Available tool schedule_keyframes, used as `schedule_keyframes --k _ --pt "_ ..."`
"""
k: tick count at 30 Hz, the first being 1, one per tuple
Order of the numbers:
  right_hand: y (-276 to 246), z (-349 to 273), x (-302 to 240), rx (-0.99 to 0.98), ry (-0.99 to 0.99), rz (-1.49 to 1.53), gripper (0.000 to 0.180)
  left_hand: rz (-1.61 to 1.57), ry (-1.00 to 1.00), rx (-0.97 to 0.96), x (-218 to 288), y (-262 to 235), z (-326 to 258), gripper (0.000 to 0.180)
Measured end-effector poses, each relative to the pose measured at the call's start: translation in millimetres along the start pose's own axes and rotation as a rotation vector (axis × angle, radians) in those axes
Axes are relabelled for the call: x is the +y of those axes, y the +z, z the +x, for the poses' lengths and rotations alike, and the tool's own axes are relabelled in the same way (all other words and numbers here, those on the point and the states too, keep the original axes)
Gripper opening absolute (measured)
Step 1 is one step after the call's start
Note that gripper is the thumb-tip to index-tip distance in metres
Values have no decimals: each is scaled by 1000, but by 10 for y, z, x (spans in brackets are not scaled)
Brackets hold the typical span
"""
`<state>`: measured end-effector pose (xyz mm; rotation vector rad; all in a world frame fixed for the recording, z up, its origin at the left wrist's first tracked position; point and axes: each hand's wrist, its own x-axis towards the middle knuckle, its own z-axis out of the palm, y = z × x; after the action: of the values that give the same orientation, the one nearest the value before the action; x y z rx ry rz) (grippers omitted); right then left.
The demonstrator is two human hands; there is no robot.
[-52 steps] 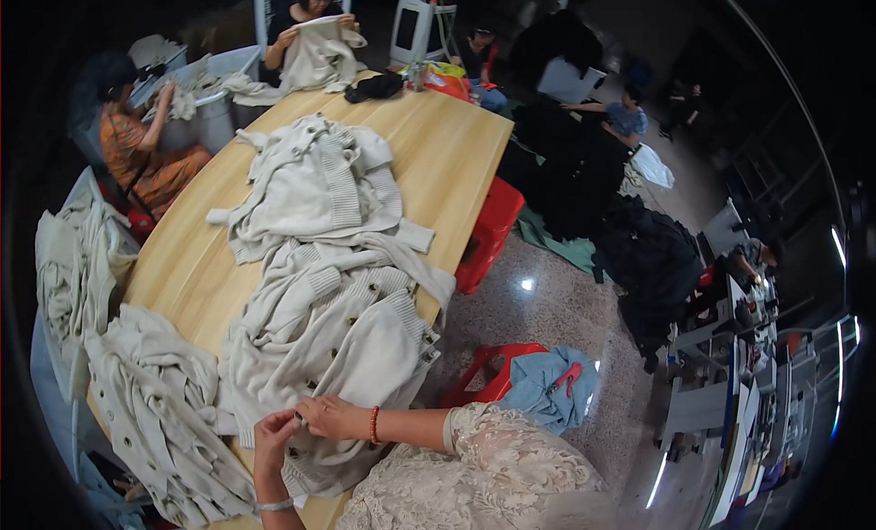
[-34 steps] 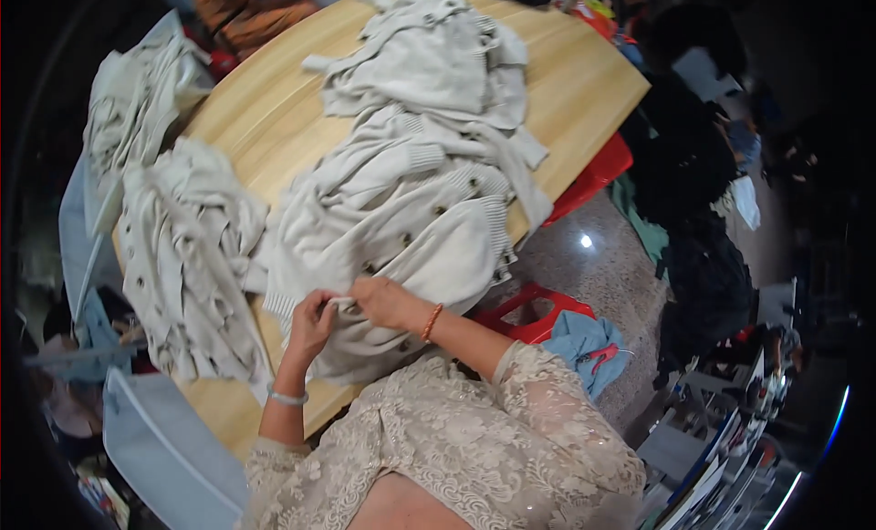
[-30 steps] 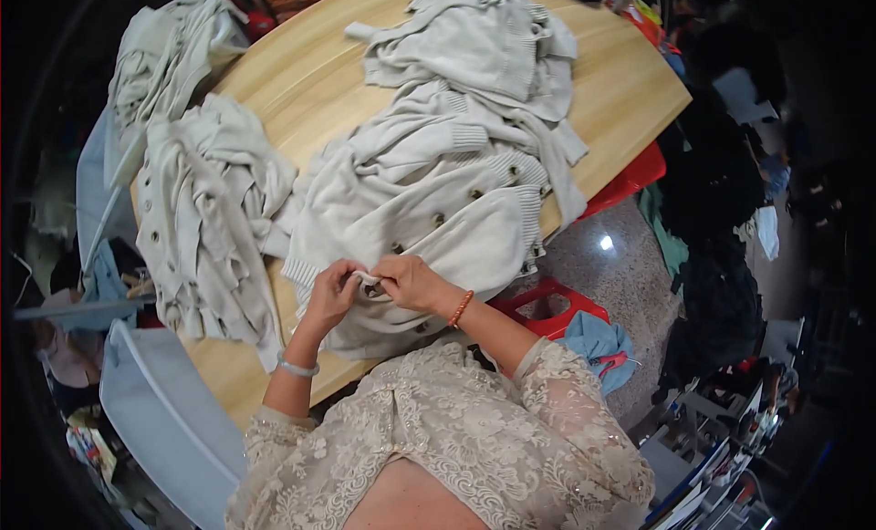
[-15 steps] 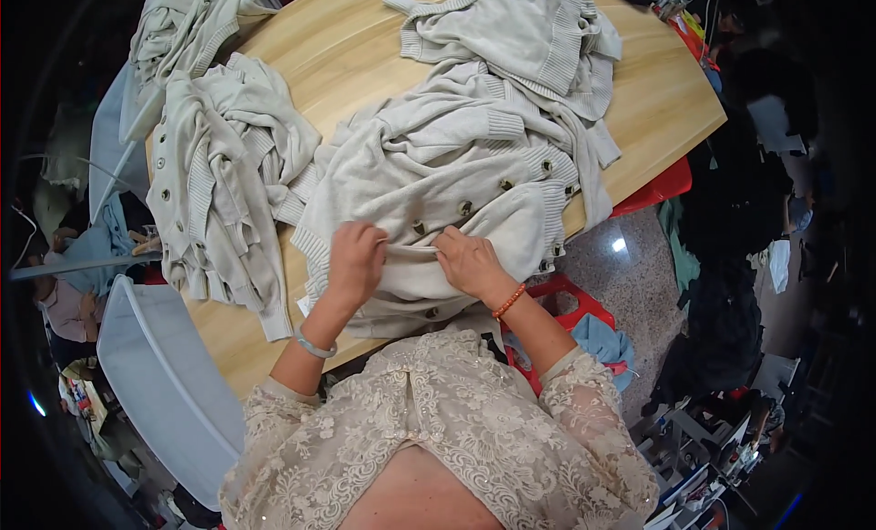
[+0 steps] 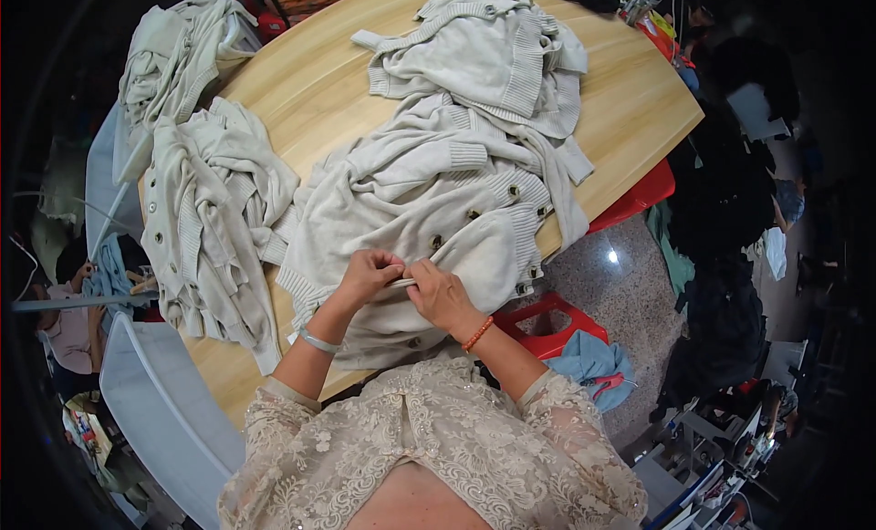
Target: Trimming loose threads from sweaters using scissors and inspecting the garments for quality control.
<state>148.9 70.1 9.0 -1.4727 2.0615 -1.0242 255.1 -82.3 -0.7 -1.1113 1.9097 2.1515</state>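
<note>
A cream knitted cardigan [image 5: 365,215] with dark buttons lies bunched on the table's near edge, in front of me. My left hand [image 5: 367,276] pinches a fold of its cloth between thumb and fingers. Right beside it, my right hand [image 5: 440,296] grips the same fold, and the fingertips of both hands nearly meet. A row of buttons [image 5: 436,242] runs just beyond my hands. What exactly lies between the fingertips is too small to make out.
More cream cardigans lie at the left [image 5: 205,229] and far side [image 5: 474,60] of the wooden table [image 5: 315,69]. Pale plastic bins [image 5: 169,393] stand at the left. A red stool [image 5: 570,320] with blue cloth [image 5: 593,366] is at the right. People sit farther left.
My hands have drawn together, the right one moving left along the fold toward the left hand. The whole view has shifted slightly. Both hands keep hold of the cardigan.
</note>
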Motion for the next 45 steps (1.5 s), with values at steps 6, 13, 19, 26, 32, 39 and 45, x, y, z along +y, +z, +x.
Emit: schedule_keyframes --k 6,13,19,26,32,39,45 --pt "-60 17 -44 30 -24 -4 40 -227 -33 -9 18 6 -43 12" --pt "-44 53 -36 -16 -86 -75 39 -182 -24 -68 -7 -101 -94 17" --pt "-12 108 119 -90 -19 52 29 -58 236 -132 -81 -52 -245 26" --pt "-42 149 225 -193 -2 165 21 218 275 83 -228 -6 -192 17" --pt "32 127 256 -140 -39 130 17 177 272 42 -225 -7 -157 16" --pt "-376 39 191 -296 84 38 14 334 308 69 -87 -61 -235 12" --pt "-734 -21 351 -180 81 -348 10 891 692 319 97 153 -156 15"
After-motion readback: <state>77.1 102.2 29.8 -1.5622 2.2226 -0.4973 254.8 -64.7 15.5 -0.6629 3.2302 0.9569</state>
